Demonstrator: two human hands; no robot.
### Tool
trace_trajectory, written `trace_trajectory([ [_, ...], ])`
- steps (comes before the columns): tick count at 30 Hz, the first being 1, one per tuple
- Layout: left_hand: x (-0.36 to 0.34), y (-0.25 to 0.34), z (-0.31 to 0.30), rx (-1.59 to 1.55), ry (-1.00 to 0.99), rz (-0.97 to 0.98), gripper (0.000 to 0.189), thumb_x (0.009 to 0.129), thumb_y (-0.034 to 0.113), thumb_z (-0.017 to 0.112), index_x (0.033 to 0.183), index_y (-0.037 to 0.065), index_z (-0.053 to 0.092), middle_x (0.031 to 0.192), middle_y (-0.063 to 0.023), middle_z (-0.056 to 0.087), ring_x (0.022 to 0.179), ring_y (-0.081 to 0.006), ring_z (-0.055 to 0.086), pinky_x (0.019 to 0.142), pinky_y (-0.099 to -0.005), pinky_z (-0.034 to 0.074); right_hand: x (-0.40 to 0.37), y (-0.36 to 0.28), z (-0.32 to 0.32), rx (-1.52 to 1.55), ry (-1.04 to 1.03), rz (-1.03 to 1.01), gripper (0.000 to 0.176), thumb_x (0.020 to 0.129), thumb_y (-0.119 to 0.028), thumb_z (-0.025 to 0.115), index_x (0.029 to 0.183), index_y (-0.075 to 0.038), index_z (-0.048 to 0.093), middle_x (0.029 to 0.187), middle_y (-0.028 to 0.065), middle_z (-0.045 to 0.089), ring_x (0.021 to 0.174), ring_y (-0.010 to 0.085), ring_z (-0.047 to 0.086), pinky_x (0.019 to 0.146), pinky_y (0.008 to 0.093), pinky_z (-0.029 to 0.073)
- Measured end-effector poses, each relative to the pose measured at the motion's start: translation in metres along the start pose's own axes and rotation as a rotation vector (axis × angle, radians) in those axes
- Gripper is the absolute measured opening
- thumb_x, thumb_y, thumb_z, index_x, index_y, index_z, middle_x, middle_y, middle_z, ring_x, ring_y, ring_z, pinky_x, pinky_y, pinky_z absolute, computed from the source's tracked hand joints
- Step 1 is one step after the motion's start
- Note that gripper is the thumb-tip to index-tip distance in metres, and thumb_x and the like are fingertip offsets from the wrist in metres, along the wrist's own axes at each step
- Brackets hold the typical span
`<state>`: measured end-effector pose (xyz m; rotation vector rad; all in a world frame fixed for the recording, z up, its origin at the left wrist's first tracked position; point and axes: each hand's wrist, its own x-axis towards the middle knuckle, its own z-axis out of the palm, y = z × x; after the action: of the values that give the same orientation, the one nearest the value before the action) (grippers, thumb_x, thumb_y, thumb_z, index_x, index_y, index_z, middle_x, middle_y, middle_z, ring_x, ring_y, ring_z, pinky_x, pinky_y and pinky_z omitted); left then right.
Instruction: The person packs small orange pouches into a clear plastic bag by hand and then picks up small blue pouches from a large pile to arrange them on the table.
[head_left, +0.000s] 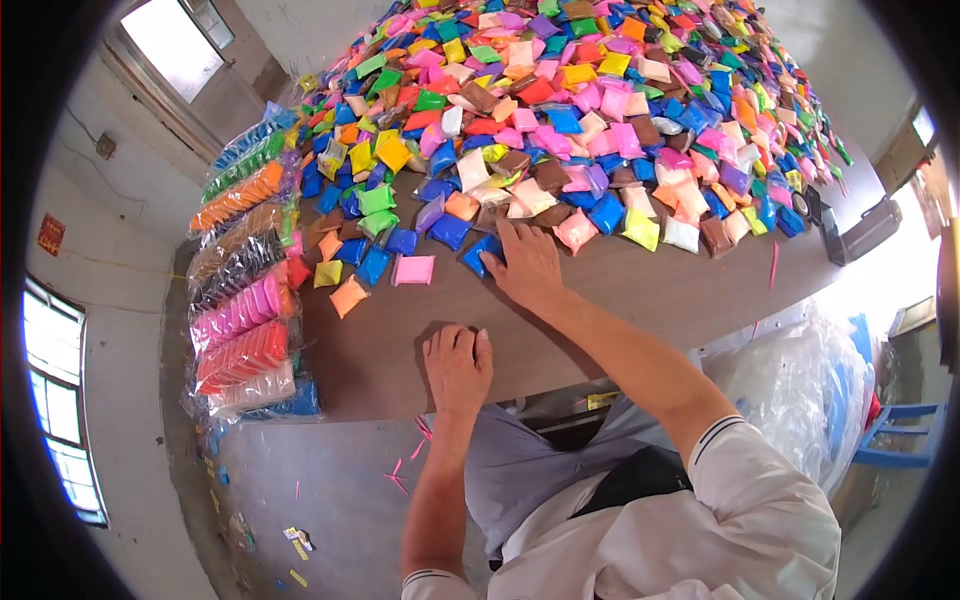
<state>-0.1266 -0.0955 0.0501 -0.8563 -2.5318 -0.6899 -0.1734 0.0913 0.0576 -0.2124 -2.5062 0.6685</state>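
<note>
My right hand (528, 266) reaches palm-down to the near edge of a large heap of small colored packets (560, 120). Its thumb touches a blue packet (481, 256), while the fingertips rest by a brown packet (490, 216) in clear wrap. Thumb and fingers are spread apart, with no firm grip visible. Close to the table's front edge, my left hand (457, 368) rests with its fingers curled in; nothing shows in it, though the palm is hidden. Between the heap and this hand lie a pink packet (413, 270) and an orange packet (349, 297).
Bagged rows of packets sorted by color (240, 310) line the left side of the brown table (380, 390). A dark open case (862, 232) sits at the right edge. Clear plastic bags (790, 385) and a blue stool (905, 435) stand at right below the table.
</note>
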Motion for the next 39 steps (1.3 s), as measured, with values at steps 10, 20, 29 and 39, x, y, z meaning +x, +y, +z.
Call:
trace_trajectory([
  [10, -0.002, -0.002, -0.002, -0.034, 0.004, -0.003, 0.033, 0.099, 0.027, 0.049, 0.086, -0.001, 0.061, 0.093, -0.0159, 0.060, 0.089, -0.0365, 0.056, 0.082, -0.0473, 0.042, -0.047, 0.007, -0.055, 0.424, -0.322, 0.185, 0.031, 0.080, -0.025, 0.073, 0.101, -0.003, 0.066, 0.084, 0.0156, 0.066, 0.080, 0.0311, 0.066, 0.072, 0.0418, 0.051],
  [20, -0.005, -0.010, -0.002, -0.293, -0.072, -0.091, 0.041, 0.100, 0.037, 0.048, 0.090, 0.000, 0.062, 0.094, -0.0151, 0.061, 0.093, -0.0339, 0.056, 0.085, -0.0462, 0.040, -0.093, -0.026, -0.040, 0.346, -0.419, 0.094, 0.031, 0.090, -0.033, 0.062, 0.086, -0.003, 0.069, 0.086, 0.0157, 0.067, 0.078, 0.0352, 0.064, 0.071, 0.0433, 0.050],
  [29, -0.011, -0.012, 0.005, -0.334, -0.065, -0.050, 0.041, 0.099, 0.039, 0.049, 0.093, 0.002, 0.065, 0.093, -0.0141, 0.060, 0.094, -0.0346, 0.055, 0.090, -0.0457, 0.039, -0.090, -0.003, -0.027, 0.918, -0.287, 0.062, 0.031, 0.092, -0.033, 0.061, 0.101, -0.004, 0.067, 0.085, 0.0128, 0.065, 0.077, 0.0267, 0.062, 0.071, 0.0401, 0.049],
  [39, -0.009, -0.005, 0.002, -0.284, -0.105, 0.028, 0.038, 0.094, 0.037, 0.059, 0.084, 0.001, 0.063, 0.095, -0.0123, 0.060, 0.096, -0.0326, 0.055, 0.089, -0.0445, 0.039, -0.066, 0.015, -0.043, 0.977, -0.649, 0.238, 0.019, 0.089, -0.014, 0.070, 0.102, 0.000, 0.066, 0.075, -0.0018, 0.058, 0.064, 0.0050, 0.049, 0.055, 0.0230, 0.039],
])
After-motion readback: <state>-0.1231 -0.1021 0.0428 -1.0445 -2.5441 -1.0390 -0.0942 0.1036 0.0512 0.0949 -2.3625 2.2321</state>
